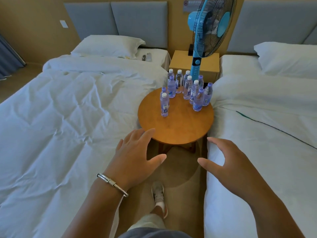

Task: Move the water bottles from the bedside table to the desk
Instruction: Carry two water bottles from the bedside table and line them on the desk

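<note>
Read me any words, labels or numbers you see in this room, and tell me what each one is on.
Nothing can be read.
Grey wall sign above the blue standing fan: a red prohibition symbol shows; its text is blurred.
Blue labels on the clear plastic water bottles on the round wooden table: too small to read.

Bottles [187, 90] standing on the desk [176, 126], between two beds.
Crowding its far half; fan [208, 30] standing behind.

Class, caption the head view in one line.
Both open hands, left hand and right hand, reach toward water bottles on a round table.
</note>
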